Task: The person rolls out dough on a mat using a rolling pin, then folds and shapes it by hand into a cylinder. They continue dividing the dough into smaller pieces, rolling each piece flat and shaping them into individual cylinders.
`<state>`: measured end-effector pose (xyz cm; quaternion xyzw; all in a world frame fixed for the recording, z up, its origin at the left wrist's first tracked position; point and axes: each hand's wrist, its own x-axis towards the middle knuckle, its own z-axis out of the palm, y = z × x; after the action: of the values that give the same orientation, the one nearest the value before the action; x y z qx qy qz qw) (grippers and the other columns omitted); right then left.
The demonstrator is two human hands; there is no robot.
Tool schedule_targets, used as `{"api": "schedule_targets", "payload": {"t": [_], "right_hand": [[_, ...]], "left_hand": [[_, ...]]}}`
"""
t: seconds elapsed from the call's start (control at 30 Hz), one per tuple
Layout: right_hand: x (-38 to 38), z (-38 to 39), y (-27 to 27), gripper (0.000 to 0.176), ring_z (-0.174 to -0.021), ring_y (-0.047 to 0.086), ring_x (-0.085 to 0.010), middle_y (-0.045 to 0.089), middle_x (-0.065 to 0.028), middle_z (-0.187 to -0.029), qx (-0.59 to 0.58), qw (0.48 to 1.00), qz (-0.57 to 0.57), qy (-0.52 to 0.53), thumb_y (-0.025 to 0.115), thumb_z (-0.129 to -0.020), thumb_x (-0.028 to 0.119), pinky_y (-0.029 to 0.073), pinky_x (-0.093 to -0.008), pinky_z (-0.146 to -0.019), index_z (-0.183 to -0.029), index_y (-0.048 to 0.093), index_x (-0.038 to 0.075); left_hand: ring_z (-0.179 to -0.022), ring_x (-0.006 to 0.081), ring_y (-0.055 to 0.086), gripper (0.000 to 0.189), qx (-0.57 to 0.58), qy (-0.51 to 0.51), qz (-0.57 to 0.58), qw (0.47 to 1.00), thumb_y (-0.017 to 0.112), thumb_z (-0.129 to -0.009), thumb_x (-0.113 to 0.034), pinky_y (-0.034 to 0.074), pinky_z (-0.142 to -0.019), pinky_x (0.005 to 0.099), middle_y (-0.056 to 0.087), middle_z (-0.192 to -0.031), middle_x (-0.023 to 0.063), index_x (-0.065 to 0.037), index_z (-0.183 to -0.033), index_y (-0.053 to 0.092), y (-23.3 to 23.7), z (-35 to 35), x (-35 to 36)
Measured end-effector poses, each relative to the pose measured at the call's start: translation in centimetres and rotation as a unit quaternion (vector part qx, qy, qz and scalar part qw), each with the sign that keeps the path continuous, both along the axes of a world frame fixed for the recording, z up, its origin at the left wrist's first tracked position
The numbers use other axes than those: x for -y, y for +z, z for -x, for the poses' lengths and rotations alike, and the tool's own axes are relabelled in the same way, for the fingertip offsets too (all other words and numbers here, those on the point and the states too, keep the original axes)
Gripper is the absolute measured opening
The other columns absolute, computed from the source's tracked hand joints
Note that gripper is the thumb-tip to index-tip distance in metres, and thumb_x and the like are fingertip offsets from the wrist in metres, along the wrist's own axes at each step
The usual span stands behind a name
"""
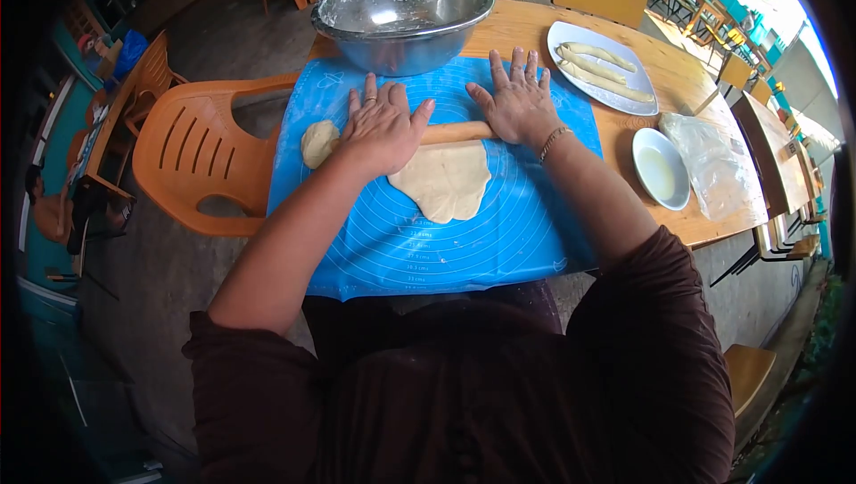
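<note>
A wooden rolling pin (456,133) lies across the far edge of a flattened sheet of dough (441,183) on a blue marked mat (374,252). My left hand (383,125) rests over the pin's left end, palm down with fingers stretched forward. Over the right end lies my right hand (519,102), its fingers spread and its thumb pointing inward. Both palms hide the pin's ends. Just left of my left hand sits a lump of dough (318,143).
Beyond the mat stands a steel bowl (401,38). On the wooden table (615,132) are a white plate (580,83) with rolled dough strips, a small white bowl (661,169) and a plastic bag (709,163). An orange chair (201,154) stands left; a person (53,212) sits far left.
</note>
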<state>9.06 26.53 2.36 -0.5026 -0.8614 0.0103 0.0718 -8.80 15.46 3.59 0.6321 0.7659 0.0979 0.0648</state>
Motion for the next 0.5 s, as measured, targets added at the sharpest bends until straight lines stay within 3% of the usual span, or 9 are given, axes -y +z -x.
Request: {"api": "schedule_targets", "payload": {"t": [0.07, 0.13, 0.17, 0.23, 0.27, 0.33, 0.37, 0.43, 0.5], "right_hand": [[-1.4, 0.6, -0.1, 0.079, -0.150, 0.001, -0.0423, 0.010, -0.0273, -0.160, 0.020, 1.000, 0.010, -0.011, 0.025, -0.099, 0.060, 0.006, -0.0543, -0.120, -0.157, 0.014, 0.007], [-2.6, 1.2, -0.7, 0.071, -0.148, 0.010, -0.0440, 0.019, -0.0294, -0.157, 0.008, 1.000, -0.023, -0.018, 0.035, -0.100, 0.052, 0.012, -0.0523, -0.120, -0.152, 0.028, 0.005], [-3.4, 1.4, -0.9, 0.071, -0.148, 0.010, -0.0440, 0.019, -0.0294, -0.157, 0.006, 1.000, -0.025, -0.016, 0.035, -0.100, 0.052, 0.012, -0.0523, -0.120, -0.152, 0.028, 0.005], [-4.5, 1.6, -0.7, 0.055, -0.141, 0.031, -0.0452, 0.037, -0.0288, -0.148, -0.058, 0.995, -0.078, -0.001, 0.048, -0.097, 0.043, 0.027, -0.0499, -0.115, -0.131, 0.056, 0.001], [-5.0, 1.7, -0.7, 0.055, -0.141, 0.031, -0.0452, 0.037, -0.0288, -0.148, -0.060, 0.995, -0.079, -0.001, 0.048, -0.097, 0.043, 0.027, -0.0499, -0.115, -0.131, 0.056, 0.001], [-5.3, 1.9, 0.4, 0.041, -0.124, 0.052, -0.0405, 0.055, -0.0244, -0.133, -0.129, 0.989, -0.071, 0.005, 0.054, -0.094, 0.038, 0.041, -0.0459, -0.103, -0.102, 0.070, 0.001], [-5.4, 1.9, 0.4, 0.041, -0.124, 0.052, -0.0405, 0.055, -0.0244, -0.133, -0.130, 0.989, -0.072, 0.005, 0.054, -0.094, 0.038, 0.041, -0.0459, -0.103, -0.102, 0.070, 0.001], [-5.5, 2.0, 0.7, 0.038, -0.109, 0.061, -0.0363, 0.065, -0.0211, -0.115, -0.156, 0.985, -0.067, 0.010, 0.055, -0.092, 0.035, 0.047, -0.0449, -0.094, -0.091, 0.073, 0.001], [-5.2, 1.3, 2.3, 0.036, -0.105, 0.062, -0.0362, 0.066, -0.0206, -0.108, -0.121, 0.991, 0.006, 0.052, 0.056, -0.091, 0.033, 0.048, -0.0446, -0.092, -0.091, 0.073, 0.002]], "left_hand": [[-0.144, 0.0440, 0.022, 0.068, 0.006, 0.019, -0.007, 1.000, 0.031, -0.102, -0.049, 0.016, -0.117, 0.0552, 0.033, -0.150, 0.0294, 0.010, -0.135, 0.041, -0.4, 0.3, -1.0], [-0.131, 0.0434, 0.039, 0.051, 0.007, 0.039, -0.074, 0.996, 0.043, -0.100, -0.040, 0.028, -0.111, 0.0529, 0.048, -0.134, 0.0292, 0.007, -0.119, 0.049, -1.0, 0.8, -1.7], [-0.131, 0.0434, 0.039, 0.051, 0.004, 0.040, -0.076, 0.996, 0.043, -0.100, -0.040, 0.028, -0.111, 0.0529, 0.048, -0.134, 0.0292, 0.007, -0.119, 0.049, -1.3, 1.1, -2.1], [-0.114, 0.0393, 0.052, 0.035, -0.034, 0.064, -0.185, 0.980, 0.053, -0.097, -0.031, 0.037, -0.102, 0.0495, 0.059, -0.115, 0.0240, 0.002, -0.106, 0.055, -1.3, 1.4, -2.6], [-0.114, 0.0393, 0.052, 0.035, -0.036, 0.064, -0.187, 0.980, 0.053, -0.097, -0.031, 0.037, -0.102, 0.0495, 0.059, -0.115, 0.0240, 0.002, -0.106, 0.055, -1.3, 1.5, -2.7], [-0.106, 0.0379, 0.058, 0.028, -0.019, 0.068, -0.211, 0.975, 0.057, -0.094, -0.029, 0.043, -0.096, 0.0483, 0.063, -0.106, 0.0209, -0.001, -0.096, 0.060, -0.7, 1.3, -2.8], [-0.106, 0.0379, 0.058, 0.028, -0.020, 0.068, -0.212, 0.975, 0.057, -0.094, -0.029, 0.043, -0.096, 0.0483, 0.063, -0.106, 0.0209, -0.001, -0.096, 0.060, -0.5, 1.4, -2.7], [-0.098, 0.0381, 0.060, 0.028, 0.066, -0.029, -0.133, 0.988, 0.059, -0.092, -0.030, 0.045, -0.090, 0.0482, 0.065, -0.099, 0.0200, -0.003, -0.087, 0.062, 0.7, 1.8, -2.1], [-0.096, 0.0361, 0.060, 0.024, 0.038, -0.097, -0.150, 0.983, 0.062, -0.091, -0.026, 0.046, -0.088, 0.0459, 0.064, -0.097, 0.0191, -0.002, -0.091, 0.065, 1.1, 2.1, -0.2]]}}
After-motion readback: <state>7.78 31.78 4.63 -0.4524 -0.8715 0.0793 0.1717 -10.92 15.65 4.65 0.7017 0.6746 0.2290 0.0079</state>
